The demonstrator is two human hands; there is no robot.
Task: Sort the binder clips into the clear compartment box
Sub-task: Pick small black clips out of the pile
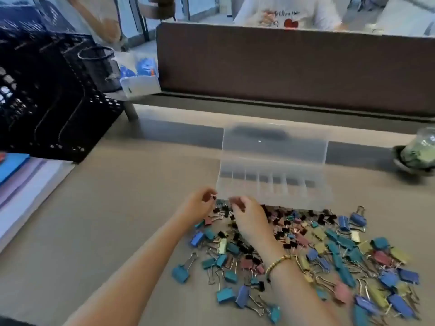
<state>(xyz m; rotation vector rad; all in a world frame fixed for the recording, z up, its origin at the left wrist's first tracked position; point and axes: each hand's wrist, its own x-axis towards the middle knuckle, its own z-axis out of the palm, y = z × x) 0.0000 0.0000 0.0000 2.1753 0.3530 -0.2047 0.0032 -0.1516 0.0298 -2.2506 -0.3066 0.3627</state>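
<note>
Just beside fingers (213, 192), compartment box (274, 184)

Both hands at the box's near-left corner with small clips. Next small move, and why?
Probably drop them into the leftmost compartment. The left hand pinches a small dark red clip and the right hand pinches another, right at the near edge of the open compartment box, whose cells look empty. The pile lies unsorted.
</note>
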